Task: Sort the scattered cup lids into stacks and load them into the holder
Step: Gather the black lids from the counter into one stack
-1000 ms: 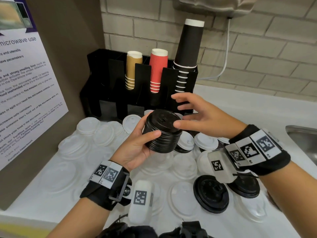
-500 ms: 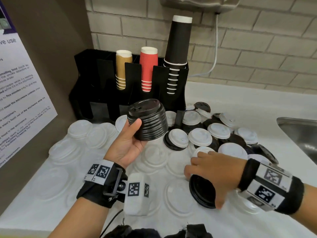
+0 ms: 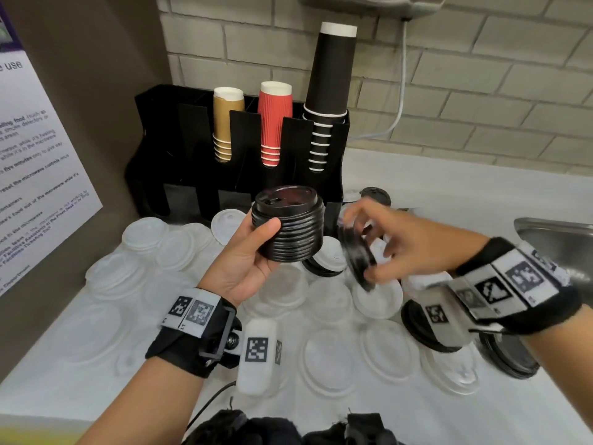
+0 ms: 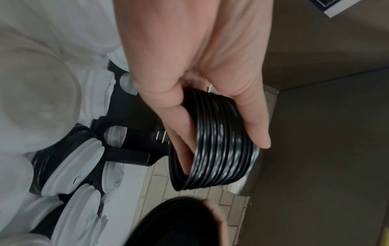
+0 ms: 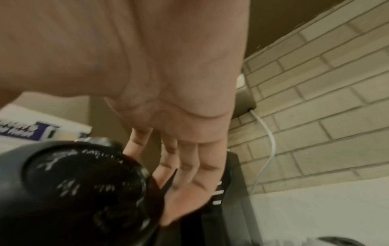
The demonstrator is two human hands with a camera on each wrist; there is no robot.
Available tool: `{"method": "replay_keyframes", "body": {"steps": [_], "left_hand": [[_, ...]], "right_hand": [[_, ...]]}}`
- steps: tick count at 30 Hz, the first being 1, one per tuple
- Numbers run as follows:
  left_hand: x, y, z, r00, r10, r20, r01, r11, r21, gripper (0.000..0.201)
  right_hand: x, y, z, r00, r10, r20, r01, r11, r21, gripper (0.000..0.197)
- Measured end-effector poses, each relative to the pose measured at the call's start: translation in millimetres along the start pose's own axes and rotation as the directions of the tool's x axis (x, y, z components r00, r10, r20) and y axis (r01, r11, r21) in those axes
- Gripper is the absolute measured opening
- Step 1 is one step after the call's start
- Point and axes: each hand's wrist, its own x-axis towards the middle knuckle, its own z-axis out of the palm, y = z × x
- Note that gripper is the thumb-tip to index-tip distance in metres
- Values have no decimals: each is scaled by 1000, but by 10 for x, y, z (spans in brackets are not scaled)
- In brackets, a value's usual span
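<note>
Left hand (image 3: 244, 261) up over the worktop (image 3: 433, 187), grip wrapped round a stack of black lids (image 3: 288, 229), thumb on the ribbed side nearest the camera, fingers curled behind, and the stack sits tilted just in front of the black holder (image 3: 179, 155). The left wrist view shows that same stack (image 4: 221, 141) clamped between thumb and fingers. Right hand (image 3: 404, 245) is just to the right of the stack, grip pinching a single black lid (image 3: 357, 258) on edge, blurred, close to the stack but whether it touches, I cannot tell. In the right wrist view the lid (image 5: 80, 186) fills the lower left, fingers (image 5: 189, 174) stretched past it. In the holder's slots stand tan cups (image 3: 224, 123), red cups (image 3: 276, 123) and a tall column of black cups (image 3: 330, 91). Clear lids (image 3: 327, 358) lie scattered in front of the holder, white lids (image 3: 330, 255) beneath the stack, more black lids (image 3: 507, 354) off to the right near the sink (image 3: 558, 242).
</note>
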Motion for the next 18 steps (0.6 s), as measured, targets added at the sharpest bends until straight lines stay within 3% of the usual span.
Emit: {"method": "replay_keyframes", "body": {"steps": [3,5,11,15,18], "left_hand": [[-3,-26,38,1000,-17,27,15,997,72,89],[-10,-41,75,997,-42,61,33,990,134,88],[-33,-90,119,989,-115,96,91,969,228,96],[-28,-103,74,989,-127,79,108,970,219,66],[-21,-100,78,988,-122,92,101,974,203,65]], "right_hand": [[132,-63,-142,980,-30,-198,63,985,159,51],[224,-112,-161,966,-22,-256,83,969,231,42],[397,-199,-66,977,-78,-201,101,989,106,43],[413,-198,-15,979,-91,-183,108,991,84,52],[423,-203,9,979,-111,-169,126,989,79,57]]}}
